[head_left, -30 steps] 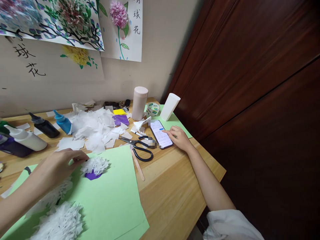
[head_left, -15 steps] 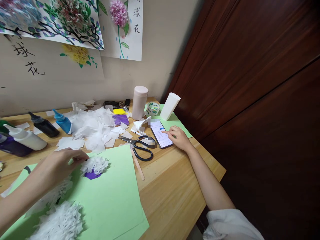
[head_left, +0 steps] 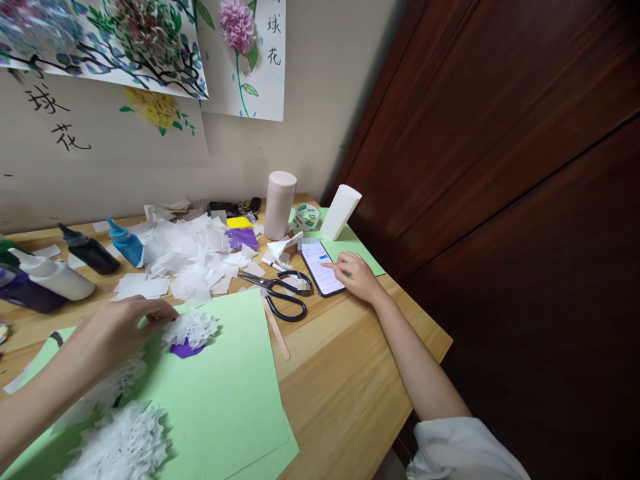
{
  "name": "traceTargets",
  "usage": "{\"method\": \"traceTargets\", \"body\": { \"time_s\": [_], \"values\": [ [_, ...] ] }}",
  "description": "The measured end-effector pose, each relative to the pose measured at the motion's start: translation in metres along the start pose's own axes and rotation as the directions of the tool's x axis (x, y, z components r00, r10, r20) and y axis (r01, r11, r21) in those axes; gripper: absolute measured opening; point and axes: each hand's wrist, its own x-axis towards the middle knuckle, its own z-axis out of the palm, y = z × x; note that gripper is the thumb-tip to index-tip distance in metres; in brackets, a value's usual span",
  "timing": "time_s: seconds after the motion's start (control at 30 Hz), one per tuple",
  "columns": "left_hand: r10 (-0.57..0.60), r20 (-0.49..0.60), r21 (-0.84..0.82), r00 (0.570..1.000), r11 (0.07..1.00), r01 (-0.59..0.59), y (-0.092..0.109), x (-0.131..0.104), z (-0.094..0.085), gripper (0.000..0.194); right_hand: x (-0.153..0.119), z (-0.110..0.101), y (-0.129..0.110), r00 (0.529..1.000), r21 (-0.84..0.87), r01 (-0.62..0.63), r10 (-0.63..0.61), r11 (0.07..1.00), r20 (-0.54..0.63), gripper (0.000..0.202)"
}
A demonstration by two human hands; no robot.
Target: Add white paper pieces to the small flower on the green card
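My left hand [head_left: 134, 323] reaches over the green paper [head_left: 227, 393], its fingers bent and pressed together at the edge of a small white ruffled tissue-paper flower [head_left: 194, 328]. A tiny dark spot shows at the fingertips; what they pinch cannot be made out. Below that flower a purple paper piece [head_left: 187, 349] sticks out. Larger white tissue clusters [head_left: 120, 443] lie nearer, partly under my left forearm. On the right, my right hand [head_left: 357, 275] has its index finger stretched out over the lit screen of a phone [head_left: 320, 267] lying flat, with nothing held.
Black-handled scissors [head_left: 280, 293] and a wooden stick [head_left: 277, 330] lie between the hands. Behind are loose white tissue scraps [head_left: 187, 247], a pink cup [head_left: 281, 207], a tape roll [head_left: 306, 217] and a white tube [head_left: 341, 212]. Several paint bottles [head_left: 90, 252] lie left. A dark wooden panel [head_left: 525, 200] borders the right.
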Motion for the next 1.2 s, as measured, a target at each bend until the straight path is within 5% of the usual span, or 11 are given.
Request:
{"method": "traceTargets", "body": {
  "time_s": [0.6, 1.2],
  "values": [
    [-0.008, 0.001, -0.022, 1.0, 1.0, 0.008, 0.0052, -0.0014, -0.0032, 0.04, 0.002, 0.0044, -0.0073, 0.994, -0.021, 0.047, -0.044, 0.999, 0.104, 0.029],
    [0.013, -0.011, 0.007, 1.0, 1.0, -0.013, -0.0013, 0.0017, 0.0016, 0.038, 0.0014, 0.0051, -0.0043, 0.997, -0.013, 0.031, -0.03, 0.999, 0.078, 0.031]
  ]
}}
